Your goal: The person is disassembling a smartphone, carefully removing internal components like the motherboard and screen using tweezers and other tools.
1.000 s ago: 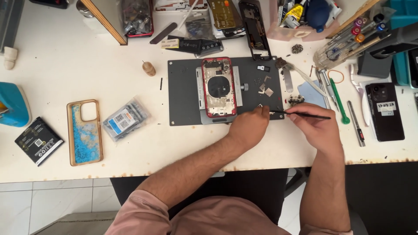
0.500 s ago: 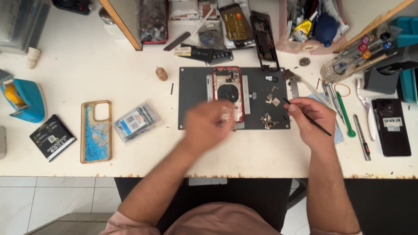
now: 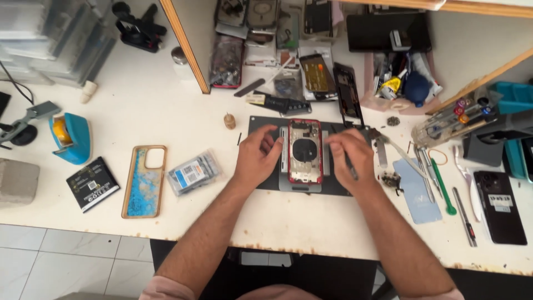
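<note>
White and scuffed along its near edge, the bench (image 3: 166,83) carries a dark rectangular mat (image 3: 338,186) just beyond the forearms. On the mat lies an opened red-framed phone (image 3: 305,151), its metal inside showing with a round black coil. The left hand (image 3: 256,155) rests loosely curled with its fingertips against the phone's left side. The right hand (image 3: 348,155) pinches a thin dark tool (image 3: 351,168) beside the right side. Bare bench lies left of the mat up to a clear bagged part (image 3: 192,173) and a blue patterned case (image 3: 144,181). Farther back, parts crowd a wooden-edged shelf (image 3: 186,44).
</note>
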